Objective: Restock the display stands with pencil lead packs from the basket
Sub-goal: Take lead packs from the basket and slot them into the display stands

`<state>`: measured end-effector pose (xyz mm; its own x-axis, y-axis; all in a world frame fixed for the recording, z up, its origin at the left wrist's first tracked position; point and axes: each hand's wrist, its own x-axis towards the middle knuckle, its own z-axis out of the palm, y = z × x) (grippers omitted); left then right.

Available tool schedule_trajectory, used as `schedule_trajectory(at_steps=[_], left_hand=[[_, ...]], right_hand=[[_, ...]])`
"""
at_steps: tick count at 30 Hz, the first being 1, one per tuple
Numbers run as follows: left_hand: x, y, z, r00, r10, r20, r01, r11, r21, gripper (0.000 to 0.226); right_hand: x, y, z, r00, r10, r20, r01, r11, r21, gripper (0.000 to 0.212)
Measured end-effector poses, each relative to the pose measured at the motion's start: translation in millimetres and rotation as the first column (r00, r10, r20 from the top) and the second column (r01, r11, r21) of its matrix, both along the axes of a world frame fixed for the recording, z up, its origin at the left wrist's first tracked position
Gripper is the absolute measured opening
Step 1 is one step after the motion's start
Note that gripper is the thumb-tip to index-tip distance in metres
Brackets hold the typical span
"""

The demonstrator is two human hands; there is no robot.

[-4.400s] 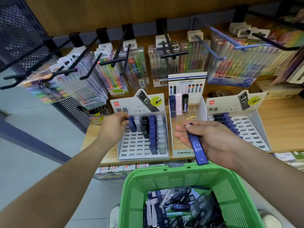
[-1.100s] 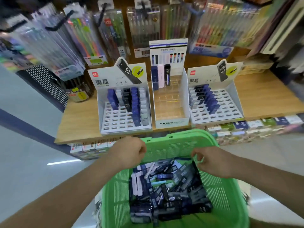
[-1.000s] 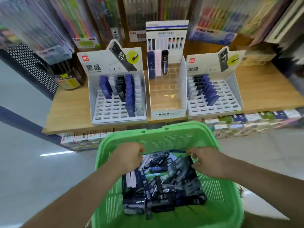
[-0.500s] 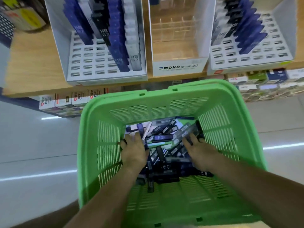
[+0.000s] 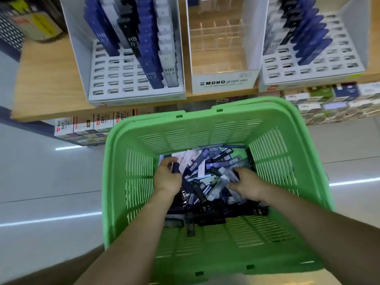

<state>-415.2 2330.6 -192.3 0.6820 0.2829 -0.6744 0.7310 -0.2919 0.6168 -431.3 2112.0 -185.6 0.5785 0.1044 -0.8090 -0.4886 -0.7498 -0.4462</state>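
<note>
While both hands dig in the green basket [image 5: 115, 182], pencil lead packs [image 5: 207, 182] lie heaped inside it.
Left hand [image 5: 167, 178]: grip curled round a dark blue pack [image 5: 175, 168]. Right hand [image 5: 247, 185]: blurred, grip state unclear. Tangled packs could snag and spill when lifted toward the display stands [image 5: 133, 95] on the shelf [image 5: 51, 83].

Three display stands [image 5: 224, 81], one basket [image 5: 205, 114], one left hand [image 5: 167, 178], one right hand [image 5: 246, 187], countless packs [image 5: 207, 194].
</note>
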Motion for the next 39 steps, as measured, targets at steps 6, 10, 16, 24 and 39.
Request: schedule_trajectory(at_steps=[6, 10, 16, 24, 39], left_hand=[[-7, -12, 48, 0.972, 0.197, -0.13, -0.234, 0.866, -0.443, 0.04], [-14, -31, 83, 0.99, 0.143, -0.008, -0.13, 0.87, -0.475, 0.035], [-19, -47, 133, 0.957, 0.269, 0.108, -0.175, 0.834, -0.523, 0.027], [-26, -49, 183, 0.931, 0.323, 0.17, -0.145, 0.755, -0.639, 0.015], [-48, -52, 234, 0.918, 0.207, 0.339, -0.011, 0.866, -0.501, 0.018]], right_hand=[[1, 16, 55, 0.631, -0.634, -0.448, 0.776, 0.507, 0.376, 0.028], [-5, 37, 89, 0.645, -0.574, -0.504, 0.762, 0.441, 0.473, 0.004], [-10, 42, 121, 0.768, -0.536, -0.351, 0.619, 0.48, 0.622, 0.029], [-21, 50, 164, 0.736, -0.62, -0.272, 0.605, 0.423, 0.674, 0.027], [-25, 67, 210, 0.537, -0.78, -0.321, 0.631, 0.119, 0.767, 0.02]])
